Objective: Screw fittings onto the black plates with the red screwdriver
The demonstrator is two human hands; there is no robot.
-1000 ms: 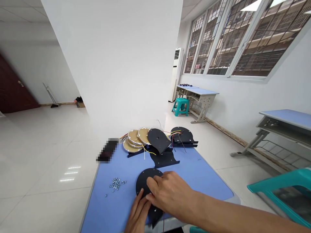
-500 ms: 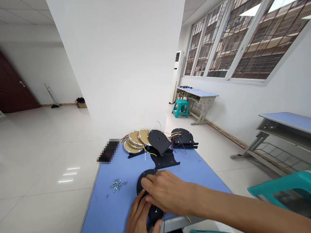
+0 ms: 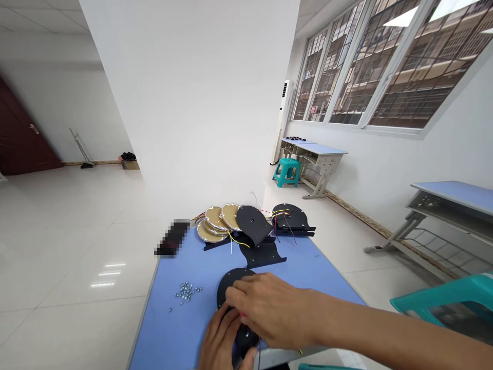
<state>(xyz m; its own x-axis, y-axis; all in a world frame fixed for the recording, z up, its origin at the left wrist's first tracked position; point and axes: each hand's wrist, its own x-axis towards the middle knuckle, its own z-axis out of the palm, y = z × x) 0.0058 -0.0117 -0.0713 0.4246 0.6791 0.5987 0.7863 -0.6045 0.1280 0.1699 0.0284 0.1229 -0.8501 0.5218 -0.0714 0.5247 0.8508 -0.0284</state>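
Note:
A black round plate [image 3: 230, 284] lies on the blue table [image 3: 308, 272] near its front edge. My right hand [image 3: 269, 308] rests over the plate with the fingers curled down onto it; what the fingertips pinch is hidden. My left hand [image 3: 221, 341] grips the plate's lower part from the front, thumb hooked round its edge. Thin wires trail below the hands at the table's edge.
A small heap of silver screws [image 3: 186, 291] lies left of the plate. Further back are several gold discs with wires [image 3: 216, 222], more black plates [image 3: 254, 226] and a dark blurred object [image 3: 171, 239]. Teal stools and other desks stand to the right.
Both hands have stayed on the black plate; my left hand has slid lower and hooked its thumb round the plate's edge. The view has shifted slightly.

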